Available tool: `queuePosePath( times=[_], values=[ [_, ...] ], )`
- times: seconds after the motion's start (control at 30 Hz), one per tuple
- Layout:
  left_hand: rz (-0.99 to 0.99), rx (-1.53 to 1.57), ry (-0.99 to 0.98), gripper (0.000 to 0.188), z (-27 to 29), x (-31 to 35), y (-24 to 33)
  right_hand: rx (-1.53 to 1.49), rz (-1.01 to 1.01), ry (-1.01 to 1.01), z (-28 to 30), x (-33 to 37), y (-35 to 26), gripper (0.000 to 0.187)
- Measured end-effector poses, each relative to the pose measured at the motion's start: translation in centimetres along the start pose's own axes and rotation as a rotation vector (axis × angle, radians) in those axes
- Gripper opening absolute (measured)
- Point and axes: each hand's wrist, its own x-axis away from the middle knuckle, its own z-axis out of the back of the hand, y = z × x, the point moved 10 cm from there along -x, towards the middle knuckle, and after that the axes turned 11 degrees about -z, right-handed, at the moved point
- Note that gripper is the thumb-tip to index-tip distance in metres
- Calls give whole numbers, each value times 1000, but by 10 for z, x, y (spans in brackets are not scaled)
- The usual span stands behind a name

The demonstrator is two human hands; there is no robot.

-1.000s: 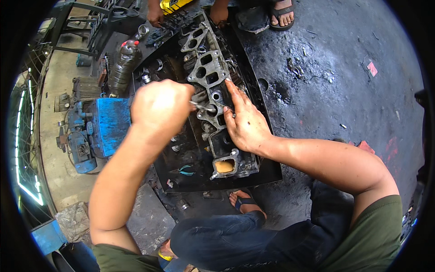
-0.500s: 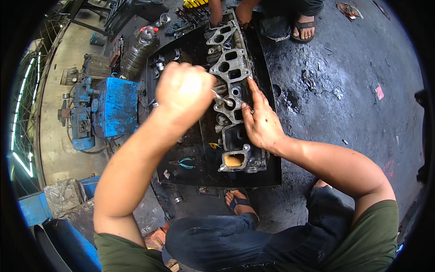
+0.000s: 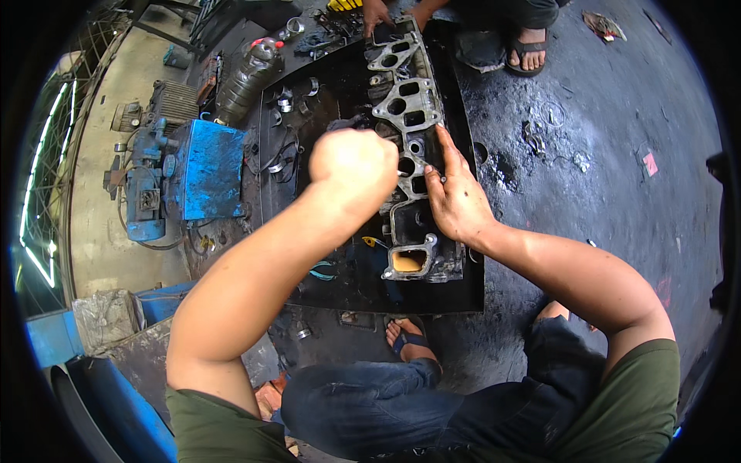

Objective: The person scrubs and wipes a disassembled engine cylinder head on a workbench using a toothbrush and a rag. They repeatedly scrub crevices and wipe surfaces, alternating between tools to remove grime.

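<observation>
A long, greasy engine cylinder head (image 3: 414, 103), with several round and square ports on its upper face, lies lengthwise in a black tray (image 3: 363, 299). My left hand (image 3: 355, 166) is a fist above its left edge, slightly blurred. The silver wrench that showed beneath this fist a moment earlier is now hidden by it. Flat against the casting's right edge rests my right hand (image 3: 461, 202), fingers stretched out and holding nothing. Tan liquid (image 3: 407, 262) shows in the opening at the near end.
Another person's hands (image 3: 377, 14) touch the casting's far end. Curved metal bearing shells (image 3: 285, 102) and teal-handled pliers (image 3: 323, 270) lie in the tray. On the left stand a blue machine (image 3: 212, 170) and a large plastic bottle (image 3: 251, 81). A sandalled foot (image 3: 528, 52) is beyond.
My left fist has moved right and slightly down, covering the wrench. In the picture the casting sits a little further right and higher. My right hand keeps its place against the casting.
</observation>
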Motion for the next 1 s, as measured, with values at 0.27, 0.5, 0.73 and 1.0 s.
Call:
queuePosePath(
  times=[0.27,0.5,0.73,1.0],
  values=[
    [93,44,0,44,-10,19,-22,-28,62,7,0,1,-2,71],
    [230,173,-1,45,0,58,-62,-9,37,-6,-4,-3,6,72],
    [587,764,527,42,-208,154,-124,-47,148,-14,-3,-4,-1,66],
    [629,1292,-103,40,-448,192,52,-28,131,-12,-4,-5,2,61]
  ],
)
